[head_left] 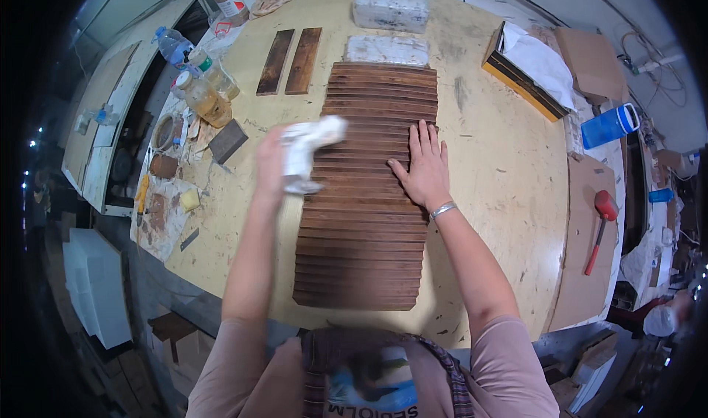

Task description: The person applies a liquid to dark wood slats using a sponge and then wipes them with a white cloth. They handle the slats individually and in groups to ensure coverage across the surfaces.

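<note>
A long row of dark brown wooden slats (361, 230) lies side by side down the middle of the table, in front of me. My left hand (271, 156), blurred by motion, grips a white cloth (301, 152) at the left edge of the row. On the right edge my right hand (428, 169) lies flat with its fingers spread and the thumb apart, holding nothing. Against the far end of the row sits a white wrapped block (387, 50), with a larger wrapped block (390, 12) behind it.
Two loose wooden strips (303, 60) lie far left. Bottles (203, 99), a dark grey block (228, 141) and a yellow sponge (189, 200) line the left side. Right are a box with white paper (527, 75), a blue water bottle (609, 126) and a red mallet (605, 206) on cardboard.
</note>
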Action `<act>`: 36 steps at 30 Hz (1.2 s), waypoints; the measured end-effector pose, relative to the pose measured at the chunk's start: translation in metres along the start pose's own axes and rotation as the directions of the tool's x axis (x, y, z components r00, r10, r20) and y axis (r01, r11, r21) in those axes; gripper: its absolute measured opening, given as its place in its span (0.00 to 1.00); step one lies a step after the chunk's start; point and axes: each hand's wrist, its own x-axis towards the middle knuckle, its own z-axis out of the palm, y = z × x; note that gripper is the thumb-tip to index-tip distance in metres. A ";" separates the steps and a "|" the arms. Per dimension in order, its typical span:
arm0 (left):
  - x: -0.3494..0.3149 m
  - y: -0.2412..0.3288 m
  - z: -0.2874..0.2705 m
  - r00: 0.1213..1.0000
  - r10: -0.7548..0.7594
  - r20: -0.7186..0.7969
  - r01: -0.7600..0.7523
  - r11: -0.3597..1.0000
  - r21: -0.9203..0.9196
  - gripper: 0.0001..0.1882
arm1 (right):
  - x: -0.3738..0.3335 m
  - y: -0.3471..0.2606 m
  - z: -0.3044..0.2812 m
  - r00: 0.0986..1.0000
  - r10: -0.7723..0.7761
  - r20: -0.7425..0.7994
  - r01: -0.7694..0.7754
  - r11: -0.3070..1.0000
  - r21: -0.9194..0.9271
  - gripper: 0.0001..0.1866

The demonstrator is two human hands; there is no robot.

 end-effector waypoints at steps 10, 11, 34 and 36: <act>-0.014 -0.074 -0.035 0.941 0.293 0.170 -0.331 0.694 0.639 0.15 | 0.007 -0.002 -0.003 0.993 0.026 0.119 -0.033 0.998 0.055 0.47; -0.012 -0.059 -0.047 0.992 0.121 0.023 -0.104 0.725 0.681 0.16 | 0.007 0.007 0.002 0.997 0.065 0.031 -0.070 0.979 0.191 0.46; 0.052 -0.008 0.093 0.822 0.436 0.366 -0.567 0.684 0.459 0.24 | 0.028 0.016 -0.002 0.999 0.018 0.035 -0.018 1.000 0.007 0.40; 0.031 -0.012 0.123 0.613 0.303 0.730 -0.711 0.614 0.342 0.25 | 0.024 0.015 -0.005 0.985 0.009 0.173 0.018 0.988 -0.156 0.40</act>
